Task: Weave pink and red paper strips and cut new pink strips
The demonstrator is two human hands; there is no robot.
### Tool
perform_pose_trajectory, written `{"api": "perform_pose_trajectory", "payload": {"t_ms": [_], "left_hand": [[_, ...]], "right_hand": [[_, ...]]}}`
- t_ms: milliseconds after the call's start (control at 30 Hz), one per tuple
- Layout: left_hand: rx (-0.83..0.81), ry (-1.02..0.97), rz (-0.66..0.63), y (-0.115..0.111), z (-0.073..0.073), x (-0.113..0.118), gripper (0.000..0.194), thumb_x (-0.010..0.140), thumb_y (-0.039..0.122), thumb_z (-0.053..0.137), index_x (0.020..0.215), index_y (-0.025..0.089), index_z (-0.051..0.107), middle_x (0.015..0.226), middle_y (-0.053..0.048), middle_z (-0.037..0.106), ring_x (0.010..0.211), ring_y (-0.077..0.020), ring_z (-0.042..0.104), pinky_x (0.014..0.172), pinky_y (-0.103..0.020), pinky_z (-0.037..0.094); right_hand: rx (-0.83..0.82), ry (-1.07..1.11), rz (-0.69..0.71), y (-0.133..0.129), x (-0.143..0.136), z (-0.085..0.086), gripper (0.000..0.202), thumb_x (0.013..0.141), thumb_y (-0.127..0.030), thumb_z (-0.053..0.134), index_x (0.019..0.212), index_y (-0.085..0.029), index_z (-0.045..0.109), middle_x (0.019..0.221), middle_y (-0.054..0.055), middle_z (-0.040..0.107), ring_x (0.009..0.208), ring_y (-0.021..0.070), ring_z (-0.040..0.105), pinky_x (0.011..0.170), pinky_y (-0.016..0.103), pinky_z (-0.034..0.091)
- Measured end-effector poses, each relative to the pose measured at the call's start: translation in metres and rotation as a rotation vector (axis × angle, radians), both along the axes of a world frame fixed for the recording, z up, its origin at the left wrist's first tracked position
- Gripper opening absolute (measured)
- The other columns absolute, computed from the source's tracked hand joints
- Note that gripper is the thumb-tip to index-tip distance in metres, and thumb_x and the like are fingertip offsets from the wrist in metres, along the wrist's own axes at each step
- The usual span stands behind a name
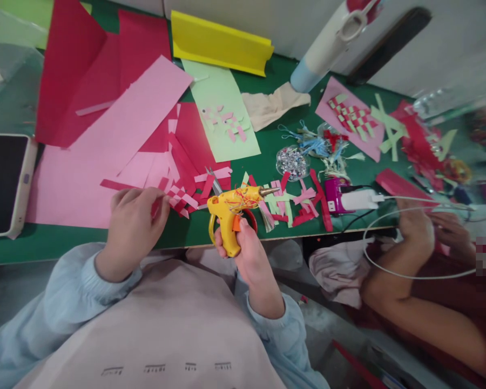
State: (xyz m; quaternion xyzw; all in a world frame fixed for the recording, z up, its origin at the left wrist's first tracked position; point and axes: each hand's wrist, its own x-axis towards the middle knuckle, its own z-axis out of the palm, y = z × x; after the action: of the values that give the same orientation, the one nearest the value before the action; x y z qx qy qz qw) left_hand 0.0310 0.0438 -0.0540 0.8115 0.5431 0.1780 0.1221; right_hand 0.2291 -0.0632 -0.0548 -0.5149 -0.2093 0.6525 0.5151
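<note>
In my right hand point(249, 251) is a yellow hot glue gun point(229, 212), with strands of dried glue and thread tangled on its barrel. Its metal nozzle points right, over loose paper strips, and a finger lies at the orange trigger. Close to the table's front edge, my left hand point(135, 221) pinches the left end of a small woven piece of red and pink paper strips point(181, 195). Scissors point(215, 181) lie just beyond that piece, partly covered by strips. Several short red, pink and green strips point(285, 204) are spread to the right of the gun.
A phone point(6, 183) lies at the left, near large pink paper point(73, 186). A bowl of beads point(292, 162) and a purple power adapter point(337, 197) with a white plug stand right of centre. A co-worker's hands point(417, 227) are at the right, behind a looping white cable point(366, 251).
</note>
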Motion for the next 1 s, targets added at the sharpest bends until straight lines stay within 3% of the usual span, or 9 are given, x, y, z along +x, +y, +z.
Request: {"api": "perform_pose_trajectory", "payload": {"t_ms": [233, 467, 700, 1000], "left_hand": [[-0.015, -0.005, -0.007, 0.002, 0.001, -0.001, 0.029, 0.099, 0.035, 0.045, 0.091, 0.02, 0.068, 0.083, -0.011, 0.075, 0.083, -0.0303, 0.068, 0.097, -0.05, 0.045], [-0.012, 0.004, -0.032, 0.005, -0.001, -0.004, 0.027, 0.099, 0.034, 0.046, 0.091, 0.02, 0.068, 0.076, -0.01, 0.073, 0.084, -0.0314, 0.068, 0.096, -0.049, 0.045], [0.008, -0.028, -0.053, 0.005, -0.005, -0.007, 0.024, 0.099, 0.034, 0.046, 0.088, 0.024, 0.065, 0.08, -0.006, 0.073, 0.081, -0.0263, 0.067, 0.098, -0.047, 0.045], [-0.005, -0.068, -0.053, 0.003, -0.004, -0.006, 0.025, 0.098, 0.033, 0.047, 0.089, 0.024, 0.068, 0.084, -0.008, 0.075, 0.086, -0.0285, 0.07, 0.102, -0.05, 0.044]], "right_hand": [[-0.031, 0.015, 0.031, 0.001, -0.003, 0.004, 0.058, 0.091, -0.075, 0.044, 0.083, -0.019, 0.057, 0.073, 0.002, 0.058, 0.057, 0.0117, 0.046, 0.055, 0.028, 0.038], [0.009, 0.082, 0.078, 0.005, -0.014, 0.005, 0.059, 0.093, -0.076, 0.044, 0.105, -0.02, 0.06, 0.075, 0.0, 0.056, 0.057, 0.0117, 0.043, 0.056, 0.029, 0.036], [0.015, 0.126, 0.057, 0.008, -0.026, 0.002, 0.053, 0.093, -0.072, 0.05, 0.105, -0.021, 0.06, 0.075, 0.0, 0.054, 0.057, 0.0115, 0.043, 0.054, 0.028, 0.035], [0.01, 0.062, 0.031, 0.008, -0.03, 0.0, 0.049, 0.092, -0.068, 0.056, 0.103, -0.021, 0.059, 0.072, 0.0, 0.054, 0.056, 0.0107, 0.043, 0.052, 0.027, 0.033]]}}
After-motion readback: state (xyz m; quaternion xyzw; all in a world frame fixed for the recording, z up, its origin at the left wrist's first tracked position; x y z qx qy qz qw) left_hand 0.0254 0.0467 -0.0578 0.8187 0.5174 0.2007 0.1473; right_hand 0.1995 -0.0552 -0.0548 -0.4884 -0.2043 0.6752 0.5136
